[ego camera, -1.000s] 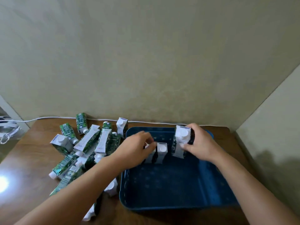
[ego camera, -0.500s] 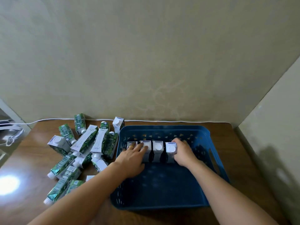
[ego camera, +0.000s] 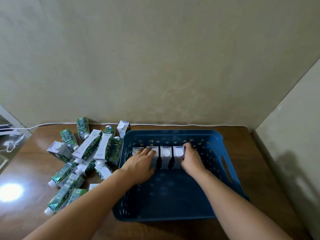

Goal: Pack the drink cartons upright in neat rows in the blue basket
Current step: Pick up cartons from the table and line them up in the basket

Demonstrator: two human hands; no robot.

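Basket: blue basket (ego camera: 173, 214) at lower centre of frame, on the wooden table (ego camera: 26, 163)
Left hand (ego camera: 140, 163): fingers spread flat over the two leftmost cartons
Right hand (ego camera: 192, 160): cupped against the rightmost carton
Row: four upright cartons (ego camera: 165, 154), mid-basket
Pile: loose cartons (ego camera: 90, 148), centre left

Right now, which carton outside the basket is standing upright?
The white-capped carton at the blue basket's far-left corner, near the wall. It stands cap-up; the other cartons in the pile lie on their sides.
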